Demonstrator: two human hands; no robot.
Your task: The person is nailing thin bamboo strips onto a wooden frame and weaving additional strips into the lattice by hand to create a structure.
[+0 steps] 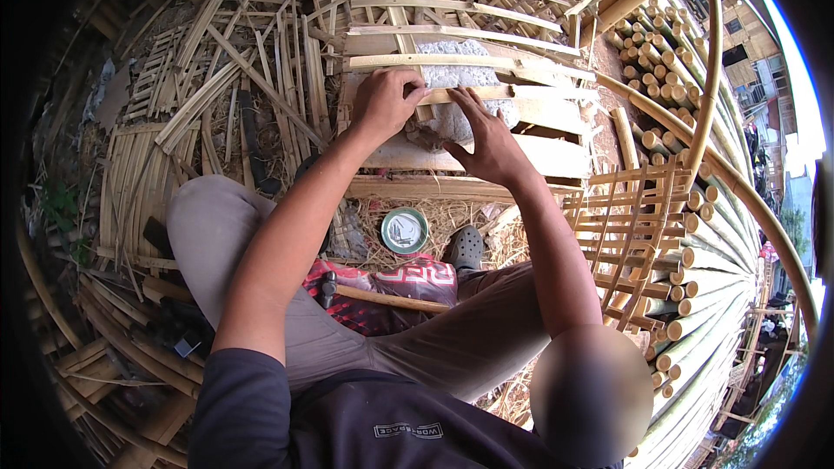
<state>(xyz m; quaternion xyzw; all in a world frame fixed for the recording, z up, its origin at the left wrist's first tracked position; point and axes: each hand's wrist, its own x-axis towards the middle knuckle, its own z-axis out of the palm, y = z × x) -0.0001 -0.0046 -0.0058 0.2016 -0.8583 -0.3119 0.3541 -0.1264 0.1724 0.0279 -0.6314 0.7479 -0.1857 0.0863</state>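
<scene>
My left hand [388, 104] pinches a short stretch of a pale bamboo slat [483, 93] near its left part. The fingers of my right hand [486, 141] are stretched out and rest on the same slat, thumb held apart. Beneath lies a rough grey stone block [453, 126] on a pale wooden board [556, 155]. Beyond my hands, several parallel bamboo slats [486, 62] cross a lengthwise bamboo strip [399, 22]. Part of the slat is hidden under my fingers.
A hammer [328, 288] lies across my lap area on red-and-black cloth. Closer than the board stands a green-rimmed bowl [405, 230] holding small metal pieces, perhaps nails. A bamboo lattice [621, 234] leans at right, before stacked bamboo poles [686, 295]. Loose strips [234, 69] litter the left.
</scene>
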